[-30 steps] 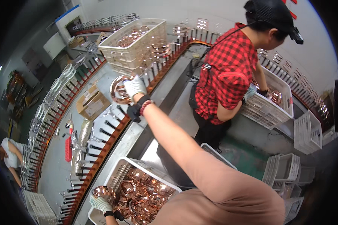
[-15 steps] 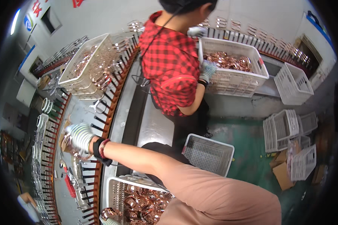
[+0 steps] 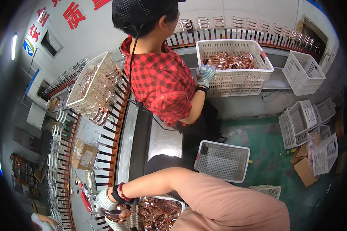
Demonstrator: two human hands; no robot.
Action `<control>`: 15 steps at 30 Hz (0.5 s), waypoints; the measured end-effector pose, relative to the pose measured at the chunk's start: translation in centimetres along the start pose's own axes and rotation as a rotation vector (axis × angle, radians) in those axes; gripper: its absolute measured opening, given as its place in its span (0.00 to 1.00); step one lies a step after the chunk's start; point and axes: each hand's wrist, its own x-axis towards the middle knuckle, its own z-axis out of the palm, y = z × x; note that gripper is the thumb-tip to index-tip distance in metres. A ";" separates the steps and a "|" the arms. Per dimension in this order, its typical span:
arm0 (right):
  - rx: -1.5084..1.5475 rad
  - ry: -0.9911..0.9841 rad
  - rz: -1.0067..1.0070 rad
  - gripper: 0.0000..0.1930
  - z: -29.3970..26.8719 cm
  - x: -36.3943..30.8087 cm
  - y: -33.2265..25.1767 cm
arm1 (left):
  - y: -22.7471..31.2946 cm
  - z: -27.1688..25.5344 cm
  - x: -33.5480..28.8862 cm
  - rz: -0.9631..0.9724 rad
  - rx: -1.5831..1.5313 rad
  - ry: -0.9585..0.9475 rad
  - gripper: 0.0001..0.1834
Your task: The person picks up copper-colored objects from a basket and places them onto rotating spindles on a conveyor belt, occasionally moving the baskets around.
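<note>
My right hand [image 3: 106, 201], in a striped pale glove with a black band at the wrist, is at the lower left, closed on shiny copper-coloured rings [image 3: 122, 214]. Just below it, my left hand [image 3: 115, 225], gloved too, is closed on the same rings, partly cut off by the lower edge. Some fingertips are hidden behind the metal. Close to the right of both hands stands a white crate [image 3: 184, 204] heaped with copper-coloured rings [image 3: 156, 214]. Along the bench to the left runs a rack of black pegs [image 3: 106, 159].
A co-worker in a red checked shirt [image 3: 158, 82] stands ahead, a gloved hand [image 3: 205, 75] at a white crate [image 3: 235, 82] of rings. Another full crate [image 3: 89, 82] is on the left bench, near a cardboard box [image 3: 84, 154]. An empty grey crate [image 3: 223, 159] lies on the floor.
My right hand has moved back from beside the cardboard box, down to my left hand and the rings. The view has shifted, and the co-worker's far hand is now hidden.
</note>
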 end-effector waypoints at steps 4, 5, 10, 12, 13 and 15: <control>-0.067 -0.169 0.056 0.18 1.2 1.6 0.0 | 14.4 11.5 -2.0 -0.001 -0.071 -0.155 0.19; -0.042 -0.231 -0.032 0.18 0.9 2.9 -2.6 | 15.7 10.1 -4.7 -0.008 -0.087 -0.117 0.19; 0.153 -0.180 -0.023 0.17 2.9 1.5 -1.9 | 13.0 9.6 -4.3 -0.030 -0.120 -0.178 0.20; 0.181 -0.202 -0.064 0.19 2.6 1.3 -3.0 | 12.2 8.8 -5.1 -0.050 -0.143 -0.168 0.21; 0.174 -0.211 -0.085 0.19 1.8 0.8 -3.8 | 11.8 8.4 -5.5 -0.064 -0.153 -0.168 0.22; 0.101 -0.195 -0.058 0.18 0.7 0.1 -4.9 | 11.5 8.7 -4.9 -0.077 -0.172 -0.161 0.21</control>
